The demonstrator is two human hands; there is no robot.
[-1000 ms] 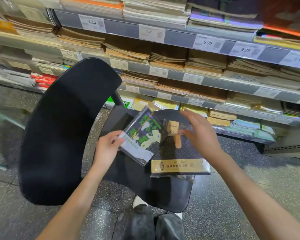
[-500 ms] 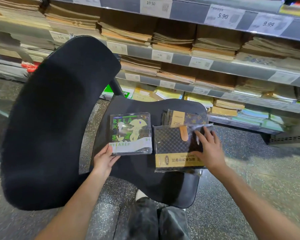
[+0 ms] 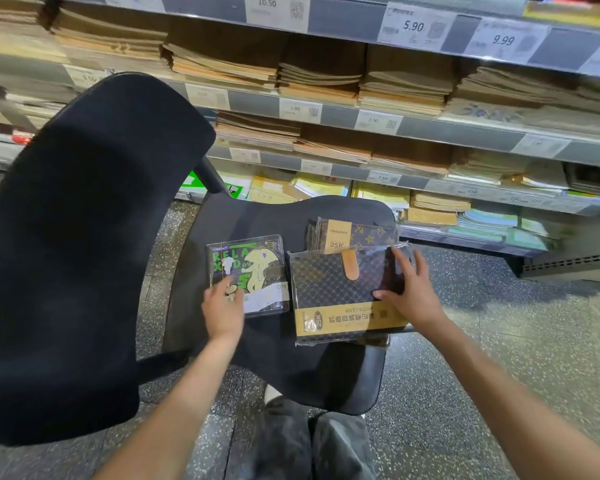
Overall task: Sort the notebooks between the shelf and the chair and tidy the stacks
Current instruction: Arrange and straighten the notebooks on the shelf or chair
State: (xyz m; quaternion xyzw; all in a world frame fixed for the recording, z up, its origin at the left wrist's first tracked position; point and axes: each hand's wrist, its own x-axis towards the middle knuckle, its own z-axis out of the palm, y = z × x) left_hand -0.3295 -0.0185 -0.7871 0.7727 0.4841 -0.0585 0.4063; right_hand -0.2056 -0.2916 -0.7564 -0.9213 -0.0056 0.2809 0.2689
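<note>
Two notebook lots on chair seat (image 3: 278, 362), squaring in progress.
Left hand (image 3: 222, 306) flat on cartoon notebook (image 3: 248, 273); right hand (image 3: 407, 289) spread flat, steadying patterned stack (image 3: 340, 292); grip of both apart, likely aligning edges.

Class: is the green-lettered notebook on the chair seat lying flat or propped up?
Flat: the green-lettered notebook lies cover-up on the chair seat.

The black office chair (image 3: 94, 258) was covered in matt, slightly fuzzy cloth. The black-and-green illustrated notebook (image 3: 248, 271) lay in clear, glossy plastic wrap that caught the light. The dark lattice-patterned notebook (image 3: 340, 289) was wrapped in shiny film too, with a matt tan paper band and a smooth leather-like tab. Brown kraft-paper notebooks (image 3: 319, 81) looked dull and rough-edged on the grey metal shelf (image 3: 465, 129). The speckled stone floor (image 3: 499, 341) was polished.
</note>
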